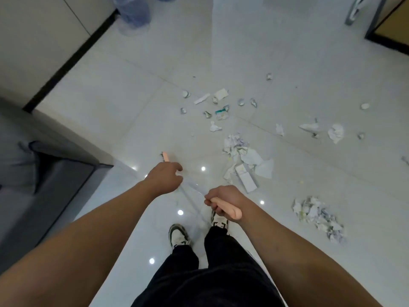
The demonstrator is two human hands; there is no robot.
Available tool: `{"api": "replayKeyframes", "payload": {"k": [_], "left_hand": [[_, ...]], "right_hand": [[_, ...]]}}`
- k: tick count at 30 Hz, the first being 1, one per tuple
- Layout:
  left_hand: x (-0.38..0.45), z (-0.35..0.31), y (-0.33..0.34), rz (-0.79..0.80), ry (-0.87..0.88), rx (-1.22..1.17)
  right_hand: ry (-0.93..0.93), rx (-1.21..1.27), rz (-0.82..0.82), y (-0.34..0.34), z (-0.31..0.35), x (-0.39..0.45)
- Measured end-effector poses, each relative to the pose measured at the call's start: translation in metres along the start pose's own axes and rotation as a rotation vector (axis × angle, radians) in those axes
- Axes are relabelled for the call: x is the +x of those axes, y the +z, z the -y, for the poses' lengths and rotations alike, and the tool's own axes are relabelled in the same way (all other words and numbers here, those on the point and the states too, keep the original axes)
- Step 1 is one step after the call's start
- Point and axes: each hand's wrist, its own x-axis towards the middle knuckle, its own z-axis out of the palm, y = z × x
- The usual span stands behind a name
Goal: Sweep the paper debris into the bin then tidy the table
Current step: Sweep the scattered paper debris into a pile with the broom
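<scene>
Paper debris lies over the white tiled floor: a crumpled heap [243, 160] just ahead of me, a second heap [318, 216] to my right, and small scraps and wrappers [219, 105] farther out. My left hand [164, 178] grips a long pole whose peach handle tip [165, 156] sticks out above the fist. My right hand [223, 201] is curled round another peach handle [230, 210]. Thin pale shafts run down from both hands toward my feet; their lower ends are too faint to make out. No bin is in view.
A grey piece of furniture [33, 173] stands close on my left. Large blue water bottles [135, 14] stand at the far wall by a black skirting [73, 56]. A dark door frame [387, 34] is at the far right. My shoes [178, 234] are below the hands.
</scene>
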Motion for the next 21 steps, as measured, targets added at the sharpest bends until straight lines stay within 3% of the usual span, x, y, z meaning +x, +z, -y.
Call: {"api": "replayKeyframes", "payload": {"k": [5, 11, 21], "left_hand": [[-0.038, 0.057, 0.011, -0.018, -0.192, -0.077], [-0.058, 0.09, 0.025, -0.008, -0.322, -0.134], [0.01, 0.013, -0.017, -0.029, -0.145, -0.115]], "right_hand": [[0.138, -0.118, 0.087, 0.046, -0.018, 0.026], [0.077, -0.362, -0.053, 0.035, -0.024, 0.036], [-0.097, -0.1, -0.244, -0.006, 0.032, 0.019]]}}
